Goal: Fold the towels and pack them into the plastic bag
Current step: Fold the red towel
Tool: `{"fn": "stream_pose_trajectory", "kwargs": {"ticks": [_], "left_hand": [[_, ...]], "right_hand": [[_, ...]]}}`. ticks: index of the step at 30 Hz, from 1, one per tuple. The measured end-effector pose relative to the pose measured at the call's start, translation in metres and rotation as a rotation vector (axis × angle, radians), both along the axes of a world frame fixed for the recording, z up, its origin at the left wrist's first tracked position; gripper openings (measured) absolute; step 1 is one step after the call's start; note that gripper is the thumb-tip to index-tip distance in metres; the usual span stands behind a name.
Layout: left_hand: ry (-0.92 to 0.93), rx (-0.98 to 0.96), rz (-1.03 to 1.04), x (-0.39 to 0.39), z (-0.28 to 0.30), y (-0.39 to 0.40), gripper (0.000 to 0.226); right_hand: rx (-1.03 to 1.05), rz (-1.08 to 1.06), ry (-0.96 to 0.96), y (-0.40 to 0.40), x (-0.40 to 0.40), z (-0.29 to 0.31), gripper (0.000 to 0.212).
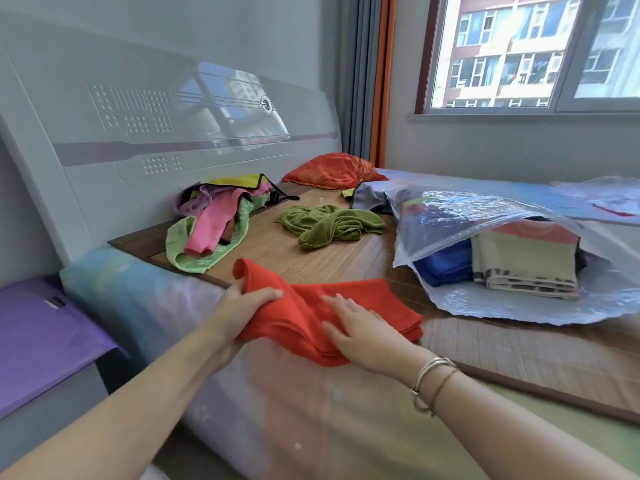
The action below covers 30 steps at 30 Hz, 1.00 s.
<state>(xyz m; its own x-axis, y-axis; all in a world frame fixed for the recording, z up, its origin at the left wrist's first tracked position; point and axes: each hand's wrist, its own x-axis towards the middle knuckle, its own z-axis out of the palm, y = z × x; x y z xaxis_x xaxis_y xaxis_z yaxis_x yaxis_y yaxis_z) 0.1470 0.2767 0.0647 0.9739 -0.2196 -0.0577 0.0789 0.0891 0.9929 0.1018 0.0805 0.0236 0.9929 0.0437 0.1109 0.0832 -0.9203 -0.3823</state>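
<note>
A red towel [304, 308], partly folded, lies at the near edge of the bed. My left hand [242, 306] grips its left end, thumb on top, and lifts a fold of it. My right hand [360, 330] lies flat on the towel, fingers straight, pressing it down. A clear plastic bag [485, 216] lies open to the right on the mat; inside it are a folded blue towel [445, 266] and a folded beige towel [526, 265]. A crumpled olive-green towel [329, 225] sits mid-mat. A heap of pink, light-green and yellow towels [214, 223] lies by the headboard.
A bamboo mat [277, 247] covers the bed. An orange-red pillow [332, 171] sits at the back, with a grey cloth [370, 197] beside the bag. The white headboard [138, 133] rises on the left, and a purple surface [41, 337] lies below it. A window is at the right.
</note>
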Motion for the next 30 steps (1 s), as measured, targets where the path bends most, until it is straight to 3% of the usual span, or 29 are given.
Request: {"fn": "stream_pose_trajectory", "kwargs": {"ticks": [4,6,9,11,13,16,19,23,27,30], "left_hand": [[-0.102,0.124,-0.179,0.003,0.027,-0.051,0.022],[-0.092,0.293,-0.334,0.002,0.023,-0.077,0.013],[-0.078,0.431,-0.477,0.002,0.004,-0.104,0.029],[-0.15,0.306,-0.405,0.003,-0.004,-0.108,0.028],[-0.301,0.233,-0.174,0.007,-0.011,-0.1,0.021],[-0.387,0.389,0.188,0.022,-0.028,-0.082,0.013],[-0.229,0.423,0.076,0.022,-0.037,-0.078,0.029],[-0.285,0.385,0.012,0.011,-0.035,-0.09,0.043],[-0.389,0.376,-0.058,-0.006,-0.022,-0.113,0.044],[-0.47,0.344,-0.107,-0.02,-0.012,-0.144,0.04]], "right_hand": [[0.436,-0.225,-0.379,-0.025,-0.016,0.018,0.019],[0.491,-0.275,-0.526,-0.035,-0.024,0.018,0.009],[0.467,-0.286,-0.602,-0.046,-0.027,0.013,0.01],[0.424,-0.332,-0.536,-0.053,-0.023,0.007,0.02],[0.383,-0.429,-0.346,-0.058,-0.017,0.002,0.036],[0.439,-0.569,-0.046,-0.063,-0.002,0.006,0.062],[0.684,-0.626,0.125,-0.066,0.011,0.02,0.08],[1.003,-0.522,0.277,-0.069,0.006,0.029,0.093],[1.184,-0.451,0.261,-0.093,-0.023,0.042,0.027],[1.154,-0.426,0.057,-0.134,-0.053,0.055,0.02]]}}
